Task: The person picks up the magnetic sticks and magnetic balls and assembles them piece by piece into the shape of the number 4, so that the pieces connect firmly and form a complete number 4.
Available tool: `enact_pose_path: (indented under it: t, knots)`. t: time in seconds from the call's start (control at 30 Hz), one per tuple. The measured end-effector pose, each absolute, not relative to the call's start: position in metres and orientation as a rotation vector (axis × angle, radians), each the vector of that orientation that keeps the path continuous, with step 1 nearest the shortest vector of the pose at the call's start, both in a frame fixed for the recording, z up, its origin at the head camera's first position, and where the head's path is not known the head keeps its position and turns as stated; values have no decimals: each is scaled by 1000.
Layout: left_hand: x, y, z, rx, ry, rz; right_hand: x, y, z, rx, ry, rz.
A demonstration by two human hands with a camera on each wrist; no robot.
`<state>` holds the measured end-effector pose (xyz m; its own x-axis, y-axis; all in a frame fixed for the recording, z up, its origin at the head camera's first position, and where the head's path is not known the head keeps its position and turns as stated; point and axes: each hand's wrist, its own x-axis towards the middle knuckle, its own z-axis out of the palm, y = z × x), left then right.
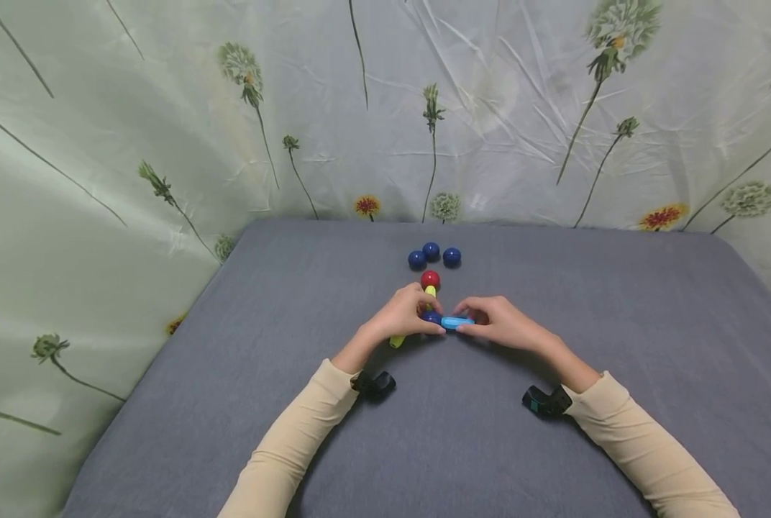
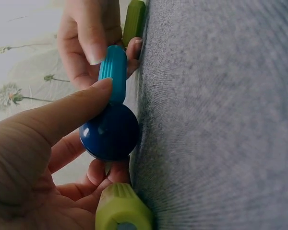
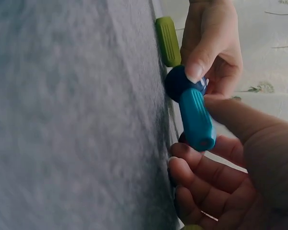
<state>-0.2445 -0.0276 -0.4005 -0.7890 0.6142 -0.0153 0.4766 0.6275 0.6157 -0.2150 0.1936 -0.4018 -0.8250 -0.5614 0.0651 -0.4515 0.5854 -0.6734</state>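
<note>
Thumb and fingers of my left hand (image 1: 406, 313) grip a dark blue ball (image 2: 110, 133) low over the cloth. A light blue ridged rod (image 3: 197, 117) meets that ball end-on, and my right hand (image 1: 507, 321) pinches it between thumb and fingers. In the left wrist view the left thumb tip overlaps the near end of the rod. A yellow-green rod (image 1: 431, 291) lies just beyond the left fingers, its far end at a red ball (image 1: 430, 279). Below the left palm another yellow-green rod (image 1: 396, 341) shows, partly hidden by the hand.
Behind the red ball sit several loose dark blue balls (image 1: 452, 257). Grey cloth (image 1: 463, 446) covers the table, and a flower-print curtain (image 1: 359, 144) hangs along its back and left sides. Each wrist carries a black camera mount (image 1: 546, 401).
</note>
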Motion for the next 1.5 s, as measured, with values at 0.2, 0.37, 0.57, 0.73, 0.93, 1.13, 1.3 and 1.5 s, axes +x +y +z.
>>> enact_pose_path:
  t: [0.2,0.37,0.57,0.73,0.93,1.13,1.3,1.5]
  knots:
    - [-244,-30,-401,882,2626,906,-219,198,-402,-861,2697,-1087]
    - [-246,-31,-403,887,2617,908,-226,203,-400,-865,2782,-1060]
    - [-246,-31,-403,883,2607,902,-239,206,-396,-835,2831,-1062]
    - [-246,-31,-404,887,2603,905,-255,209,-395,-792,2870,-1035]
    - [-245,-32,-404,875,2603,923,-274,213,-395,-770,2894,-1011]
    - [-244,-33,-405,868,2592,946,-286,215,-394,-745,2896,-992]
    - [-243,-34,-405,861,2591,943,-293,213,-394,-760,2886,-956]
    - [-244,-35,-404,874,2587,926,-300,207,-395,-817,2876,-859]
